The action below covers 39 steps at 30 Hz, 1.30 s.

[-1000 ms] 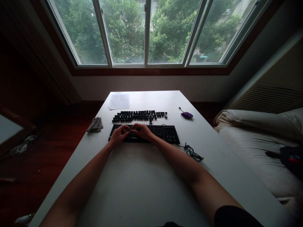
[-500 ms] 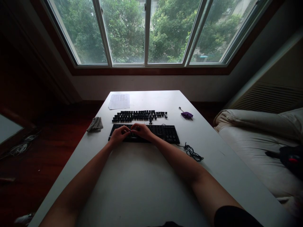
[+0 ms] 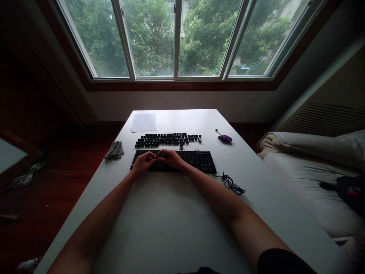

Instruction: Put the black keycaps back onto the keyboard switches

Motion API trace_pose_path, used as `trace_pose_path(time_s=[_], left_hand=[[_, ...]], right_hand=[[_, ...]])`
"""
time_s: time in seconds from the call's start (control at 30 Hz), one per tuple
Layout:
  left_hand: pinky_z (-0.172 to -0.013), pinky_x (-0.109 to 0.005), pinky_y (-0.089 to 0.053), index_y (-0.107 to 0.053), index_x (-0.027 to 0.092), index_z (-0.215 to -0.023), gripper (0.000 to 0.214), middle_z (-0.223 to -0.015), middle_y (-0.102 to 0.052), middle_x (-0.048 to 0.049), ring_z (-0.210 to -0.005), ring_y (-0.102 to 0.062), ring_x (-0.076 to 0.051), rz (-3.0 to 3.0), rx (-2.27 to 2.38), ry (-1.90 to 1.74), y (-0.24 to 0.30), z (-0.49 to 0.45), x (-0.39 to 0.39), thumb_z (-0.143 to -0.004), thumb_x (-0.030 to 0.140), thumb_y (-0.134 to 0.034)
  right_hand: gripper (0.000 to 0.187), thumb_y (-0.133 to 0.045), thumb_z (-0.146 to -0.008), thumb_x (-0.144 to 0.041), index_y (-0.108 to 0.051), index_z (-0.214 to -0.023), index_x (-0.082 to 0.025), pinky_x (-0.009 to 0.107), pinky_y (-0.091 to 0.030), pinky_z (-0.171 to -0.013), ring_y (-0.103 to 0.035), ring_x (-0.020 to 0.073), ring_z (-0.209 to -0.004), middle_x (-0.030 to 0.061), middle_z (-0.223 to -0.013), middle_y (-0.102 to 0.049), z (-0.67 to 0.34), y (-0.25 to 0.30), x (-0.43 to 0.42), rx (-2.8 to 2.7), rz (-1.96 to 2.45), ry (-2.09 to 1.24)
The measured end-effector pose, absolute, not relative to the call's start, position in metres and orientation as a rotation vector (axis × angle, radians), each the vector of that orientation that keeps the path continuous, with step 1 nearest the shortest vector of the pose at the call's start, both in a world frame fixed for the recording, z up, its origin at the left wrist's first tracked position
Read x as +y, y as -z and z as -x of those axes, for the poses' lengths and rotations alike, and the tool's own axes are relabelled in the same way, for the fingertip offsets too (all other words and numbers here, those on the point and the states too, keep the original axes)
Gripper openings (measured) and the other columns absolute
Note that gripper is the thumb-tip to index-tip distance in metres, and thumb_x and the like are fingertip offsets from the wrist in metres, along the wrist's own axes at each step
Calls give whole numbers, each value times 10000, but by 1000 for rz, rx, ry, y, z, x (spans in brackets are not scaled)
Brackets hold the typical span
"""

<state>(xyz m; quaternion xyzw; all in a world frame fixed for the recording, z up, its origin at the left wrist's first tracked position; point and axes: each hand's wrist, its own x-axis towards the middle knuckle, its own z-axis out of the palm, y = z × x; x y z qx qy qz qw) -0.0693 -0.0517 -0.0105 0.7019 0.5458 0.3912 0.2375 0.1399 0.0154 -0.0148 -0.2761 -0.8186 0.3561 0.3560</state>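
Note:
A black keyboard (image 3: 203,161) lies across the white table, and both my hands are over its left half. My left hand (image 3: 144,163) is closed, its fingertips bent in to meet those of the other hand. Close beside it, my right hand (image 3: 169,156) is closed too, with thumb and fingers pinched together. Whatever is between the fingertips is too small and dark to make out. Just beyond the keyboard, loose black keycaps (image 3: 167,139) are laid out in rows. The keyboard's coiled cable (image 3: 232,183) rests to its right.
A grey cloth (image 3: 114,150) sits at the table's left edge. A printed paper sheet (image 3: 143,122) lies at the far left of the table (image 3: 171,220). Toward the right is a purple item (image 3: 225,139) with a thin stick. A cushioned seat (image 3: 299,179) adjoins the right side.

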Motion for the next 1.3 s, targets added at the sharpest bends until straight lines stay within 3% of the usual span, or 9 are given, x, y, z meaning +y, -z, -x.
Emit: trace_pose_path(time_s=[1.3], left_hand=[[-699, -274, -489, -684, 211, -959, 239, -857, -714, -20, -748, -639, -164, -1969, 1491, -1070, 11, 72, -50, -858, 422, -631]], right_hand=[[186, -706, -820, -299, -711, -961, -178, 212, -386, -630, -510, 105, -642, -23, -720, -620, -139, 18, 16, -2149, 730, -817]])
